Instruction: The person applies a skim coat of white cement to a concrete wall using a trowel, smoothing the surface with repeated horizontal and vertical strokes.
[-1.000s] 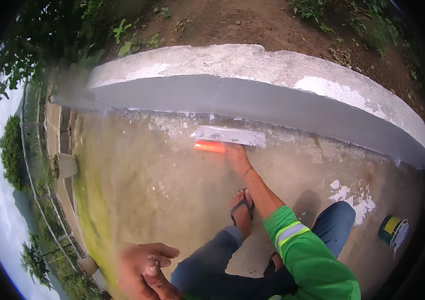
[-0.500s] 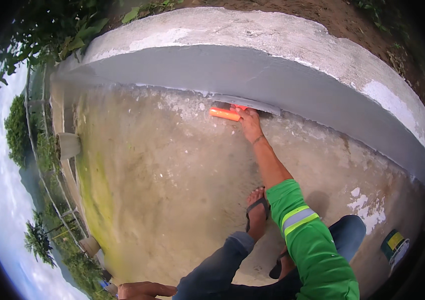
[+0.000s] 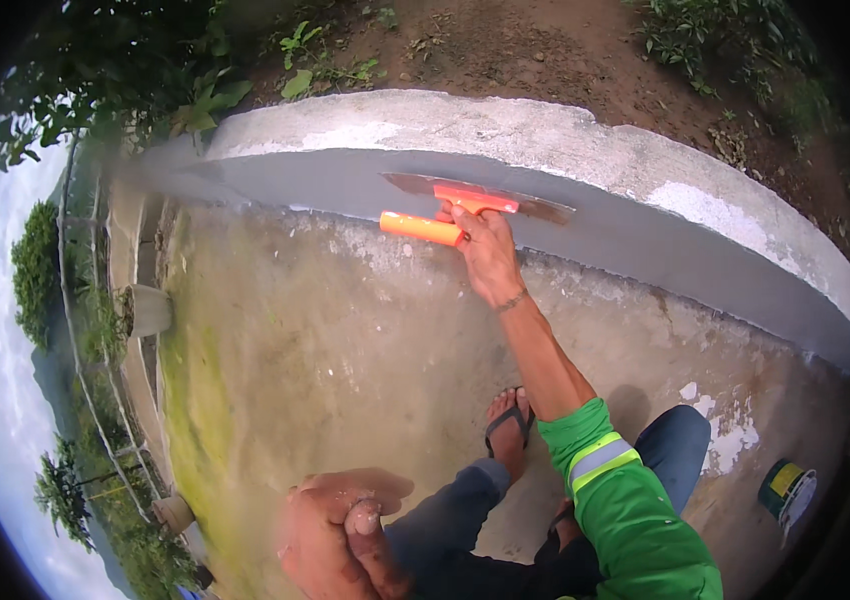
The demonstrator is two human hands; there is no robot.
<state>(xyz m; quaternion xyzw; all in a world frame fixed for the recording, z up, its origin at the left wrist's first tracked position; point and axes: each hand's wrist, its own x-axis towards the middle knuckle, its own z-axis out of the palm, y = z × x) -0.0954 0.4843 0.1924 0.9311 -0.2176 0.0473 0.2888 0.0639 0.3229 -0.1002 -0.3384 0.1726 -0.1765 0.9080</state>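
My right hand [image 3: 488, 255] is closed on a plastering trowel [image 3: 490, 200], gripping it where the orange handle meets the long metal blade. The blade lies along the smooth grey face of a low wall [image 3: 645, 225], just below its rough, pale top edge. The free end of the handle sticks out to the left of my fingers. Low in the view, my left hand [image 3: 340, 535] hangs in front of my bent leg. Its fingers are loosely bent and apart, partly blurred, and I see nothing in them.
Bare soil and plants lie beyond the wall. The concrete floor [image 3: 315, 350] has white patches. A small dark green and yellow bucket [image 3: 787, 490] stands at the lower right. Pale pots [image 3: 148, 310] and a fence line the left side. My sandalled feet are below.
The trowel has moved up from the wall's foot to near its top edge, and slightly left. My left hand has risen farther into view. The view has tilted, showing more soil.
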